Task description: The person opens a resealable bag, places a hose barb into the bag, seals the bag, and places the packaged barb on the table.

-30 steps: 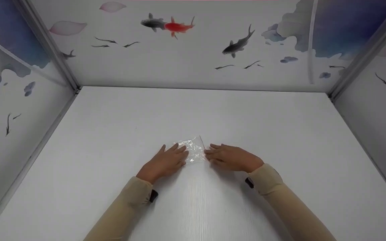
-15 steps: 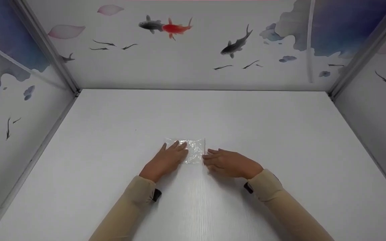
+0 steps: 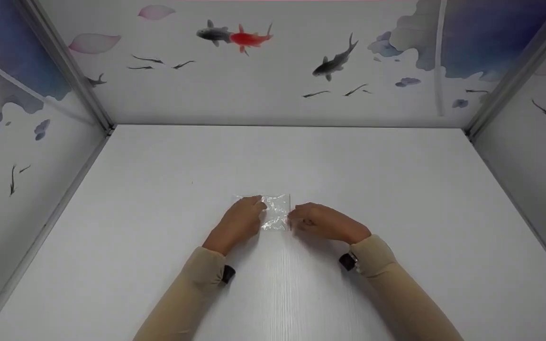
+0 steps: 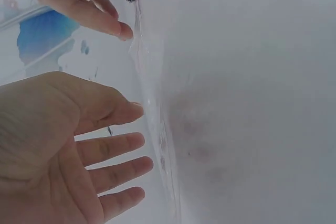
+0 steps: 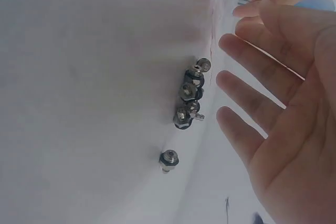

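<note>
A small clear plastic bag (image 3: 277, 212) lies flat on the white table between the two hands. My left hand (image 3: 236, 221) is over the bag's left part and hides it; in the left wrist view its fingers (image 4: 118, 174) are spread, nearly straight, close to the bag's edge (image 4: 163, 145). By the bag's right edge, my right hand (image 3: 331, 222) arches over the table, its fingers (image 5: 252, 106) extended and holding nothing. Several small metal fittings with hex bodies (image 5: 189, 93) cluster by those fingertips, with one fitting (image 5: 168, 160) apart. In the head view the right hand mostly covers them.
The white table (image 3: 372, 166) is enclosed by a back wall (image 3: 277, 80) and side walls printed with fish and petals. Grey metal posts (image 3: 71, 71) stand at the back corners. A black wrist device (image 3: 347, 261) shows below the right sleeve.
The bag's raised right corner has come down, and the bag lies flatter. The left hand's fingers have drawn together over it. My right hand has arched, showing metal pieces under it.
</note>
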The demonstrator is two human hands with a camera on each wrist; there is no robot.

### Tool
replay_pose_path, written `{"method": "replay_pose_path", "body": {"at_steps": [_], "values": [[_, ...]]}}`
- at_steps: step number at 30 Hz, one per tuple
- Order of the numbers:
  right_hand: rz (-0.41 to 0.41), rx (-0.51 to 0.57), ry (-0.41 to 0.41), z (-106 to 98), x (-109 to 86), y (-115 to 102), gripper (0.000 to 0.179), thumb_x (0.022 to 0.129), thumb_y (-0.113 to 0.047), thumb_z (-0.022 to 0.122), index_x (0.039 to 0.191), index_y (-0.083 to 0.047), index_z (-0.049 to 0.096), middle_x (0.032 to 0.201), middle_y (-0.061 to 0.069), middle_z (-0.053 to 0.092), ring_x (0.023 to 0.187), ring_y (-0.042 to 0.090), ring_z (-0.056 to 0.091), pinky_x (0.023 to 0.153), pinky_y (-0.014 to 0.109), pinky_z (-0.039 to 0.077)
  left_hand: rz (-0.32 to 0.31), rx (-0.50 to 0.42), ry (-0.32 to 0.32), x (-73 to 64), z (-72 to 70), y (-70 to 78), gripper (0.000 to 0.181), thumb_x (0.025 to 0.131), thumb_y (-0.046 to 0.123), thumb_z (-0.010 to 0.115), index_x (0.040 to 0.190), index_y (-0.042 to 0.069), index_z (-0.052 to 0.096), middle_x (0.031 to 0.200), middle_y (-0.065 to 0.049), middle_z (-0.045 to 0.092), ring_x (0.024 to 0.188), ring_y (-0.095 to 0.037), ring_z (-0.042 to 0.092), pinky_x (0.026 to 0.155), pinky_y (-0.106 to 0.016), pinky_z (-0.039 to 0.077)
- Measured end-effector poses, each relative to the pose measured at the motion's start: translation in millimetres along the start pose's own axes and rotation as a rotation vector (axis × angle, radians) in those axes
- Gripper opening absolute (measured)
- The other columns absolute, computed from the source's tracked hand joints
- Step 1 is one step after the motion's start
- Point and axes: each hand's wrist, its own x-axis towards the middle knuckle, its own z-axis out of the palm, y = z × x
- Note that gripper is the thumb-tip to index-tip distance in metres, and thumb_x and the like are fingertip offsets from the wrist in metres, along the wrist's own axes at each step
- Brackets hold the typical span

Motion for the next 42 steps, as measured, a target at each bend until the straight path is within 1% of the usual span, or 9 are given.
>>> {"method": "replay_pose_path", "body": {"at_steps": [3,5,9,11,12,16,20,30,42], "values": [[0.073,0.060,0.074,-2,2.7,4,0.028,0.094,-0.012,0.061,0.121,-0.005,0.066,0.121,0.007,0.066,0.114,0.022,0.060,0.098,0.039,0.047,-0.039,-0.066,0.059,2.7,0.5,5.6,0.029,0.095,0.014,0.057,0.122,0.005,0.061,0.126,-0.012,0.060,0.119,-0.029,0.055,0.101,-0.041,0.044],[0.131,0.108,0.118,-4,3.5,5,0.030,0.093,-0.013,0.062,0.122,-0.003,0.065,0.117,0.011,0.067,0.100,0.025,0.065,0.093,0.040,0.049,-0.060,-0.101,0.081,5.1,0.8,9.5,0.029,0.093,0.019,0.061,0.118,0.005,0.062,0.117,-0.011,0.062,0.110,-0.028,0.058,0.094,-0.042,0.047],[0.215,0.161,0.211,-7,7.4,8,0.029,0.092,-0.014,0.065,0.117,0.000,0.067,0.112,0.014,0.068,0.093,0.026,0.066,0.090,0.043,0.050,-0.096,-0.167,0.100,10.8,2.6,17.9,0.029,0.092,0.028,0.064,0.110,0.005,0.064,0.102,-0.009,0.063,0.096,-0.027,0.058,0.082,-0.041,0.049],[0.266,0.172,0.243,-8,10.3,9,0.028,0.091,-0.015,0.066,0.115,-0.001,0.068,0.111,0.014,0.069,0.098,0.027,0.065,0.089,0.042,0.051,-0.110,-0.193,0.103,14.0,4.4,22.4,0.031,0.091,0.031,0.065,0.107,0.005,0.064,0.098,-0.008,0.064,0.092,-0.026,0.058,0.079,-0.039,0.048],[0.298,0.178,0.253,-9,11.9,10,0.027,0.091,-0.016,0.066,0.114,-0.001,0.068,0.111,0.014,0.069,0.102,0.027,0.064,0.088,0.042,0.051,-0.116,-0.200,0.102,15.5,5.7,24.5,0.032,0.090,0.033,0.065,0.105,0.005,0.065,0.097,-0.008,0.064,0.091,-0.026,0.058,0.078,-0.039,0.048],[0.413,0.212,0.249,-10,18.0,13,0.027,0.091,-0.018,0.066,0.112,-0.001,0.069,0.107,0.013,0.069,0.098,0.026,0.064,0.082,0.040,0.053,-0.140,-0.224,0.082,21.5,11.8,31.8,0.035,0.090,0.037,0.065,0.101,0.004,0.065,0.094,-0.009,0.064,0.090,-0.026,0.056,0.080,-0.038,0.046],[0.472,0.225,0.234,-9,23.3,16,0.025,0.091,-0.017,0.066,0.110,0.000,0.070,0.104,0.013,0.070,0.092,0.024,0.065,0.081,0.039,0.053,-0.170,-0.238,0.066,26.9,17.0,36.3,0.037,0.091,0.040,0.062,0.098,0.005,0.065,0.093,-0.009,0.063,0.091,-0.026,0.054,0.083,-0.039,0.043],[0.546,0.261,0.210,-9,37.2,18,0.020,0.089,-0.017,0.068,0.102,-0.003,0.072,0.102,0.011,0.070,0.088,0.021,0.064,0.081,0.037,0.052,-0.210,-0.298,0.048,35.6,21.8,36.5,0.039,0.090,0.040,0.064,0.096,0.002,0.066,0.097,-0.012,0.064,0.099,-0.031,0.055,0.091,-0.042,0.041],[0.567,0.250,0.183,-5,50.1,18,0.014,0.083,-0.020,0.075,0.085,-0.006,0.072,0.085,0.005,0.067,0.070,0.014,0.056,0.062,0.025,0.045,-0.200,-0.396,0.106,37.4,33.0,28.8,0.035,0.086,0.039,0.068,0.086,0.004,0.065,0.090,-0.009,0.060,0.088,-0.027,0.054,0.078,-0.038,0.044]]}}
